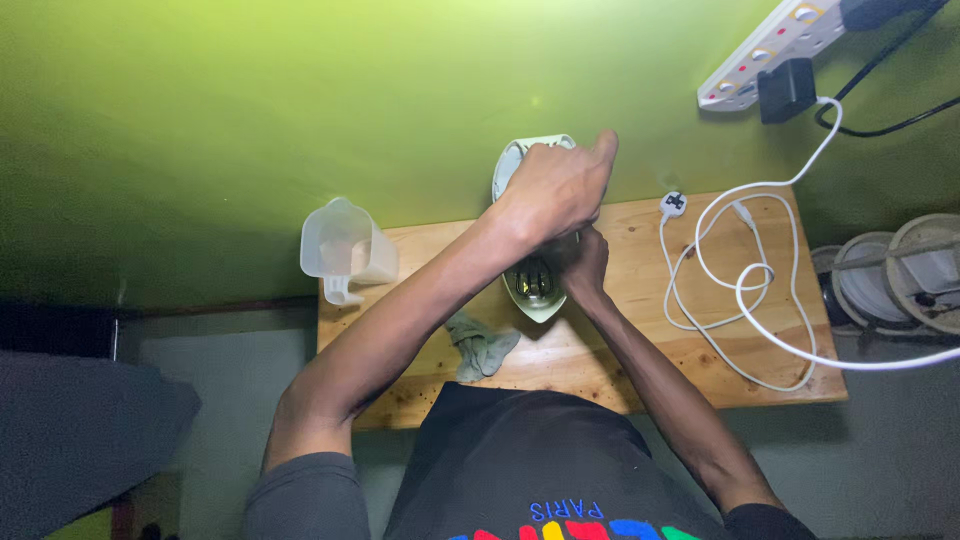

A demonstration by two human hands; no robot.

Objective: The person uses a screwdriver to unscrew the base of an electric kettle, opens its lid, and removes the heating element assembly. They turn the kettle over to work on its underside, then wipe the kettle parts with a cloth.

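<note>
The left hand (555,190) grips the top of the pale green iron (535,285) standing on the desk (640,340); the right hand (583,265) closes on its lower body. A steady upright hold seems best.

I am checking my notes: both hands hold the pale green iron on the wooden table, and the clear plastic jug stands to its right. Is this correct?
Not quite. The head view shows the clear plastic jug to the left of the pale green iron, at the wooden table edge. The rest holds.
</note>
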